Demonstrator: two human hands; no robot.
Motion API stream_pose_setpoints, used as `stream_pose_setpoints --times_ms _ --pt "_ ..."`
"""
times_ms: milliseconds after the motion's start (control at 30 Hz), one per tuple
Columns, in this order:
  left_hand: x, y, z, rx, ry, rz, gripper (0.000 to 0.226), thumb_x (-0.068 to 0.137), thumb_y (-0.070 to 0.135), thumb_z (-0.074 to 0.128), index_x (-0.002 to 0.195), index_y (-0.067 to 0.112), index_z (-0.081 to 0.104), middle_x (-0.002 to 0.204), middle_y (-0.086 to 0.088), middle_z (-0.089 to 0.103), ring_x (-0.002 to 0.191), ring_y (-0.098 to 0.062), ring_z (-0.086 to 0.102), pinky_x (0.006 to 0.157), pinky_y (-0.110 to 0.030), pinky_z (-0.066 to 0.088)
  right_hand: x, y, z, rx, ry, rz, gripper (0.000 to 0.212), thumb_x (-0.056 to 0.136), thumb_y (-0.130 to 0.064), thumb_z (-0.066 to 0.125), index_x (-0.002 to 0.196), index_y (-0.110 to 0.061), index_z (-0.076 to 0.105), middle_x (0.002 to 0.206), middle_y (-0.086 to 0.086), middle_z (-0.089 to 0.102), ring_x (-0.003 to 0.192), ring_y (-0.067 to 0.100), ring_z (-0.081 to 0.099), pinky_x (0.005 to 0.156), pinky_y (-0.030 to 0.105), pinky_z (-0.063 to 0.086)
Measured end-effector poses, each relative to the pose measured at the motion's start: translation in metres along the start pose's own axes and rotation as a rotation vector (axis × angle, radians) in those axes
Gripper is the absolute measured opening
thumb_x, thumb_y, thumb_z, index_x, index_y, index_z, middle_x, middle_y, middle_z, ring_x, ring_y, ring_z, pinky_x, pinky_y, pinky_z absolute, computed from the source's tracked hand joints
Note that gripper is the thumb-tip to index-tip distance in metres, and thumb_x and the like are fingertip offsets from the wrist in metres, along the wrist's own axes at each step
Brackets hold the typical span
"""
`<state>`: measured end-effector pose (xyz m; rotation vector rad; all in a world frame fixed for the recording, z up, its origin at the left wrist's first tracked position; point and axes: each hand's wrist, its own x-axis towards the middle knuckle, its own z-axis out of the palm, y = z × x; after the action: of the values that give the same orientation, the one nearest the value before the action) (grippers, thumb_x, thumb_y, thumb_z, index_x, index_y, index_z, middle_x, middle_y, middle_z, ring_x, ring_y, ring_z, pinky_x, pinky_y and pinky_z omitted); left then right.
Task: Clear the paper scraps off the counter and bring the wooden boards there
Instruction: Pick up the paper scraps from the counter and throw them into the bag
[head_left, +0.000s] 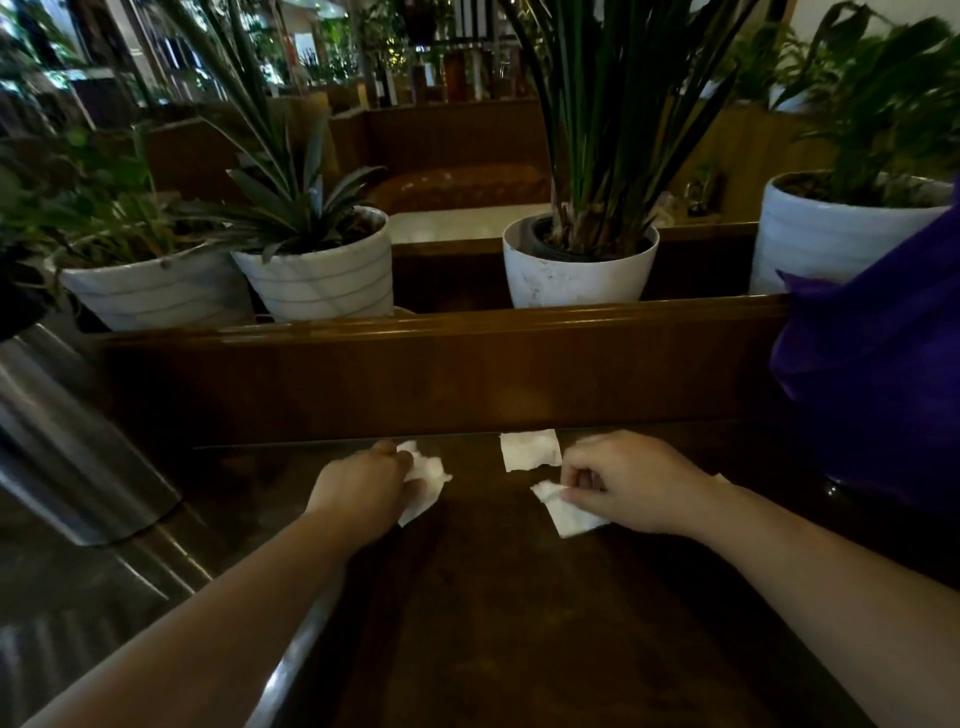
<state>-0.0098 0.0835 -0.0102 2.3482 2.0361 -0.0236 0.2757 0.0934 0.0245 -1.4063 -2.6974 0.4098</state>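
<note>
White paper scraps lie on the dark wooden counter (483, 613). My left hand (363, 486) is closed over crumpled scraps (428, 480) near the back wall. My right hand (631, 486) pinches the edge of another scrap (569, 514) that rests flat on the counter. A third scrap (529, 449) lies loose between the two hands, against the back wall. No wooden boards are in view.
A raised wooden ledge (441, 332) behind the counter carries several potted plants in white pots (322, 280) (571, 275). A purple bag (878, 374) stands on the right of the counter. A metal surface (67, 447) slopes at the left.
</note>
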Motion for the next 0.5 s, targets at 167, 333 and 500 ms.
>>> stream_pose_setpoints --times_ms 167,333,500 --pt "-0.016 0.011 -0.001 0.004 0.082 0.133 0.030 0.097 0.040 0.038 0.117 0.026 0.055 0.103 0.005 0.062 0.078 -0.007 0.056 0.061 -0.019 0.043 0.029 0.008 -0.010 0.043 0.106 0.075 0.008 0.091 -0.037 0.059 0.086 -0.031 0.062 0.083 -0.013 0.062 0.076 0.003 0.058 0.063 0.024 0.049" --pt "-0.037 0.028 -0.010 -0.028 0.213 0.251 0.027 0.097 0.041 0.037 0.109 0.028 0.057 0.091 0.010 0.059 0.068 -0.002 0.045 0.048 -0.013 0.027 0.058 0.010 -0.001 0.085 0.029 0.133 0.010 0.092 -0.030 0.059 0.099 -0.025 0.065 0.094 -0.009 0.062 0.086 0.007 0.059 0.070 0.026 0.049" --pt "-0.045 0.037 -0.015 -0.090 0.290 0.289 0.025 0.088 0.044 0.039 0.084 0.032 0.061 0.061 0.016 0.052 0.047 0.004 0.037 0.044 -0.004 0.016 0.076 0.017 0.015 0.047 -0.097 0.196 0.026 0.090 -0.032 0.061 0.114 -0.022 0.061 0.108 -0.004 0.062 0.094 0.016 0.059 0.081 0.035 0.053"
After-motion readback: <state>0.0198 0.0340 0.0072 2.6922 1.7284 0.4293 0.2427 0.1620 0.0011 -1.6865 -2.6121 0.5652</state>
